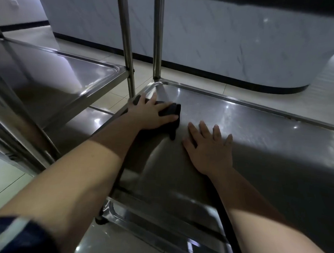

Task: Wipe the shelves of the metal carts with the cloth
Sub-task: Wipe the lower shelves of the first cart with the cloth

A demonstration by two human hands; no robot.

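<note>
cloth (171, 110): on shelf (266, 133), near its far left corner, under left hand (151, 114)
right hand (209, 148): on shelf, just right of cloth
second cart (56, 73): left of shelf

We're seeing a brushed steel shelf (266, 133), smooth and shiny, with glints beyond the right hand (209, 148) fingers. Under the left hand (149, 114) fingers, the cloth (174, 109) is dark matt fabric. The floor tiles (305, 101) look glossy.

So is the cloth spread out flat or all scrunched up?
Scrunched up. The cloth is a dark bunched lump under the left hand on the shelf, with folds and one tail poking out.
</note>
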